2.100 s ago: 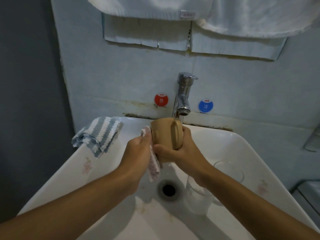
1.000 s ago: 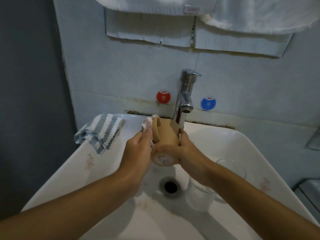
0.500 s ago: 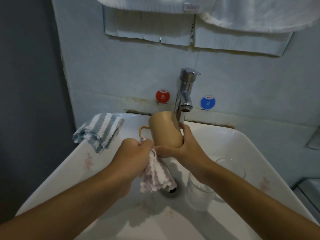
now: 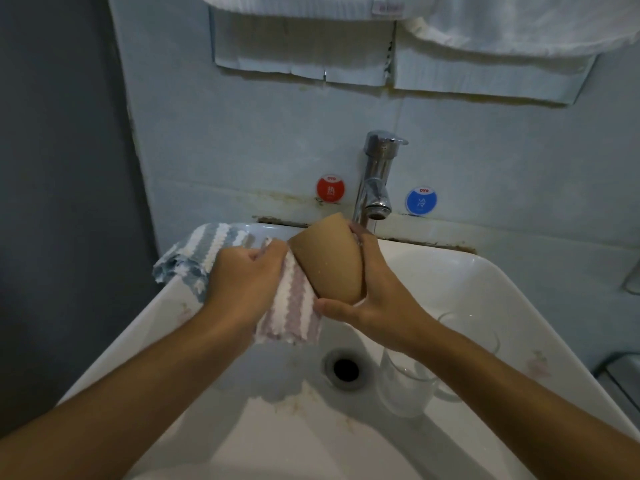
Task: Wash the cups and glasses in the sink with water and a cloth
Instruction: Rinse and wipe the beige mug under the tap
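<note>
My right hand [image 4: 377, 299] grips a tan cup [image 4: 329, 261] over the white sink [image 4: 485, 292], fingers round its far side and thumb under the near end. The cup is tilted, its base up toward the tap. My left hand [image 4: 246, 282] grips a pink-and-white striped cloth [image 4: 294, 306] and presses it against the cup's left side. A clear glass mug [image 4: 405, 386] stands in the basin to the right of the drain [image 4: 346, 368], partly behind my right forearm. A second glass [image 4: 485, 330] shows behind that arm.
A chrome tap [image 4: 375, 178] rises at the back of the sink, between a red sticker [image 4: 330, 189] and a blue sticker [image 4: 421, 200]. A blue-and-white striped cloth [image 4: 204, 247] lies on the sink's back left rim. White towels [image 4: 485, 22] hang above.
The cup has turned from handle-forward to base-up and tilted. My left hand has risen from below the cup to its left side, with the cloth spread against it.
</note>
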`<state>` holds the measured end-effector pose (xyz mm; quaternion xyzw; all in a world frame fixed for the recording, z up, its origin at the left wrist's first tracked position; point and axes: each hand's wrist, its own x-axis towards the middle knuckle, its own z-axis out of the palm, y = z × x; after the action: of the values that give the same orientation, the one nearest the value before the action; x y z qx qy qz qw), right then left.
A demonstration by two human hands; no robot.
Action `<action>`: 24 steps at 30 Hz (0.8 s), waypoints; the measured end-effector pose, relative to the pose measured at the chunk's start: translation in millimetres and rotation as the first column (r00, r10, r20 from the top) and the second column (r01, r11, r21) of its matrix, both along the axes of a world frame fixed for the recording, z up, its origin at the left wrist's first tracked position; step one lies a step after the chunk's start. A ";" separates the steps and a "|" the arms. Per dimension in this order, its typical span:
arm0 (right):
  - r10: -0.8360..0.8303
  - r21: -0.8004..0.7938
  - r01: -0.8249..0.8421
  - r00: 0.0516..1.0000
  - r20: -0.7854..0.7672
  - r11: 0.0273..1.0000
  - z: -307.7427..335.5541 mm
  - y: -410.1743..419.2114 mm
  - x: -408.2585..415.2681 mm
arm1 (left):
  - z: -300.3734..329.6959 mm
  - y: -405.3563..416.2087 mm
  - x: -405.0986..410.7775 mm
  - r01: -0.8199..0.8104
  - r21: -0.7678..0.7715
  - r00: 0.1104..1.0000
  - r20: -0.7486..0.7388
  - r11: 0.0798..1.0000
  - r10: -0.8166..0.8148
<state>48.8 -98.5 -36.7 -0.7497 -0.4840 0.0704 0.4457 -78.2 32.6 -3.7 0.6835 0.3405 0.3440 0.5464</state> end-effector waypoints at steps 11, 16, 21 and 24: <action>-0.026 0.010 0.024 0.962 0.271 1.000 5.7 -2.5 -5.9 | 2.0 9.3 4.7 -0.099 -0.137 0.993 0.056 0.986 0.107; -0.042 0.032 0.031 0.913 0.407 0.999 7.8 -2.3 -8.1 | 4.4 9.3 6.3 -0.062 -0.301 0.997 0.018 0.952 0.071; -0.123 0.002 0.131 0.927 0.355 0.991 0.3 3.3 -12.7 | -2.7 2.6 6.5 -0.012 -0.164 0.999 -0.051 0.986 0.004; -0.077 -0.034 0.091 0.950 0.304 0.995 -1.4 0.4 -12.6 | -7.1 0.3 4.7 -0.013 -0.055 0.996 -0.085 0.998 0.008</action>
<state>36.2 -98.1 -38.1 -0.7820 -0.5123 -0.0526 0.3511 -73.5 32.9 -10.8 0.6802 0.3764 0.3079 0.5485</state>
